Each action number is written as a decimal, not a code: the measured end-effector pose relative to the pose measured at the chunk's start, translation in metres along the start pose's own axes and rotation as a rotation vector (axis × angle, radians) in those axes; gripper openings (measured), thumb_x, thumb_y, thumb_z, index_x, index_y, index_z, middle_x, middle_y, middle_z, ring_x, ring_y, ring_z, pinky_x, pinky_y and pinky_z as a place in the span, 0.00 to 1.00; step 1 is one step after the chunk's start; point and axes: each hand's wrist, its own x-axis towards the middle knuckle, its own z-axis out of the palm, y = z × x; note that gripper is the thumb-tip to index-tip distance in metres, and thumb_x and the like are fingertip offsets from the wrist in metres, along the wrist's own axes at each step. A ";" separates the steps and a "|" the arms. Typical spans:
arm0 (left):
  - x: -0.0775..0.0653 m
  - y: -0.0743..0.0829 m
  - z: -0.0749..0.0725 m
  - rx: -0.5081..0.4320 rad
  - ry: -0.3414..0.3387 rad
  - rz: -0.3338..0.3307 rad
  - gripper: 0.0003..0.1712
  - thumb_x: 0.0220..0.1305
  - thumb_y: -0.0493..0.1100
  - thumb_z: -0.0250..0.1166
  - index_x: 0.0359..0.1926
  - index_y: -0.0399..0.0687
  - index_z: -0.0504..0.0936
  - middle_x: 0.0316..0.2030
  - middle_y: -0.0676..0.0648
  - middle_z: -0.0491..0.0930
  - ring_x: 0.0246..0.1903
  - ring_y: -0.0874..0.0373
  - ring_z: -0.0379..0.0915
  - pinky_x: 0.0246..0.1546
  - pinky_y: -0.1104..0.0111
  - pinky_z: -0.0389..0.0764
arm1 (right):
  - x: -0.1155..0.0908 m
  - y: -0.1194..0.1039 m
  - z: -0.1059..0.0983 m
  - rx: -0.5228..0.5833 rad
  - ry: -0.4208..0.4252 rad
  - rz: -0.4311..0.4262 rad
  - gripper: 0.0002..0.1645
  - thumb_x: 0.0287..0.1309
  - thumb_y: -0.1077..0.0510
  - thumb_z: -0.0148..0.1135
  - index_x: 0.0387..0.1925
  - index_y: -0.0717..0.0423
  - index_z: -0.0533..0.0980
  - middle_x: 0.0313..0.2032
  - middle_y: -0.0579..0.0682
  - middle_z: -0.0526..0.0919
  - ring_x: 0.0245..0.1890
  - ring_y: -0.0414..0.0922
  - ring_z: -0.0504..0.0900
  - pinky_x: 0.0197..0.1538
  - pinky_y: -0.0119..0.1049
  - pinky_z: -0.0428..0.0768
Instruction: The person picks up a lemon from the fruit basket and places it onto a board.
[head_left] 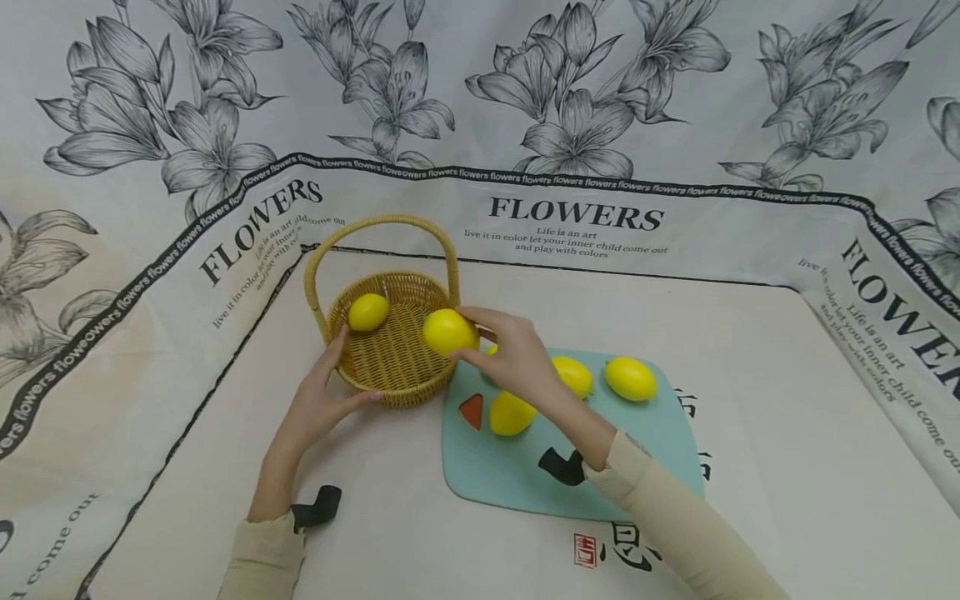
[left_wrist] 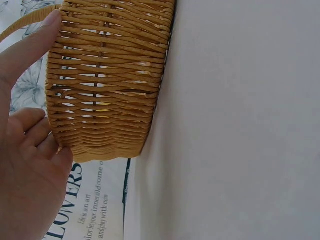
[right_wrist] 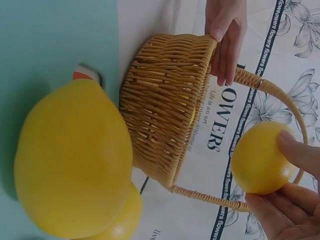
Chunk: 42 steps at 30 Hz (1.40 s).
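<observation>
My right hand [head_left: 517, 354] pinches a yellow lemon [head_left: 450, 332] between thumb and fingers, over the right rim of a round wicker basket [head_left: 397, 396]. Another lemon [head_left: 368, 312] lies inside the basket at the left. My left hand [head_left: 318, 400] holds the basket's near left side, thumb and fingers spread along the rim. In the left wrist view, the thumb tip lies against the rim [left_wrist: 56, 47] and the other fingers bend at its lower part. The right wrist view shows the held lemon [right_wrist: 263, 157] in front of the arched handle [right_wrist: 280, 97].
Right of the basket lies a teal board [head_left: 495, 492] bearing several lemons, among them one at its back right [head_left: 631, 379]. A small red-orange triangular piece [head_left: 472, 411] is at its left edge. Flower-printed cloth [head_left: 577, 221] hangs behind and at the sides.
</observation>
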 end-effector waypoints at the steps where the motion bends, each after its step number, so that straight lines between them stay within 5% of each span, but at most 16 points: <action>1: 0.000 0.000 0.000 -0.002 0.000 0.001 0.64 0.49 0.54 0.76 0.76 0.60 0.41 0.75 0.45 0.41 0.73 0.46 0.37 0.70 0.46 0.47 | -0.002 0.000 -0.001 -0.001 -0.001 0.004 0.33 0.52 0.60 0.72 0.60 0.64 0.73 0.59 0.56 0.77 0.58 0.49 0.76 0.55 0.34 0.78; 22: 0.000 0.001 0.000 -0.005 0.002 0.012 0.65 0.49 0.53 0.76 0.77 0.51 0.41 0.76 0.45 0.41 0.73 0.45 0.37 0.70 0.45 0.47 | -0.045 0.002 -0.022 -0.029 0.035 0.076 0.35 0.49 0.60 0.74 0.60 0.61 0.74 0.58 0.54 0.77 0.58 0.49 0.76 0.54 0.35 0.78; 42: 0.000 0.001 0.000 0.012 -0.005 -0.007 0.65 0.50 0.56 0.75 0.77 0.54 0.41 0.75 0.47 0.40 0.73 0.46 0.37 0.70 0.47 0.46 | -0.085 0.010 -0.038 -0.041 0.069 0.133 0.35 0.49 0.60 0.73 0.60 0.61 0.74 0.58 0.54 0.77 0.58 0.51 0.76 0.53 0.39 0.79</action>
